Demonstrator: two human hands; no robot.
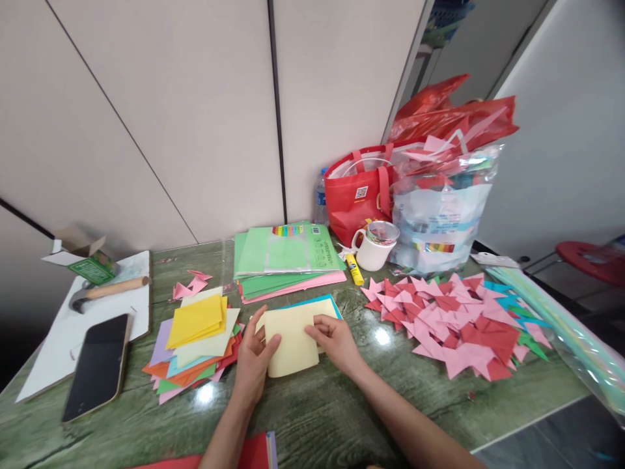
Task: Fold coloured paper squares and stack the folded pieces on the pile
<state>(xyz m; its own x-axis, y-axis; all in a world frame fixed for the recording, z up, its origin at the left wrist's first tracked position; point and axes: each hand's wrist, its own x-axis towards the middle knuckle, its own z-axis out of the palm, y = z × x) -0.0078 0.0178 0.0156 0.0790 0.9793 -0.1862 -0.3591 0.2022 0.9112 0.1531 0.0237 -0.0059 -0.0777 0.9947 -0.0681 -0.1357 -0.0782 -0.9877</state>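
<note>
A pale yellow sheet of paper [291, 345] is held up between my two hands over the table. My left hand [254, 355] grips its left edge, thumb on the front and fingers behind. At its upper right edge, my right hand [334, 339] pinches the paper between thumb and fingers. Behind it lie more sheets, with a blue sheet [334, 305] showing at the corner. Left of my left hand is a pile of coloured paper squares, topped by yellow paper [198, 324]. Pink and red folded paper pieces [452, 319] are heaped to the right.
Packs of green paper [288, 251] lie at the back, near a yellow glue stick [354, 269], a white mug [374, 251], a red bag [354, 195] and a stuffed plastic bag [437, 221]. On the left are a phone [97, 365], a hammer [110, 291] and a small box [90, 260].
</note>
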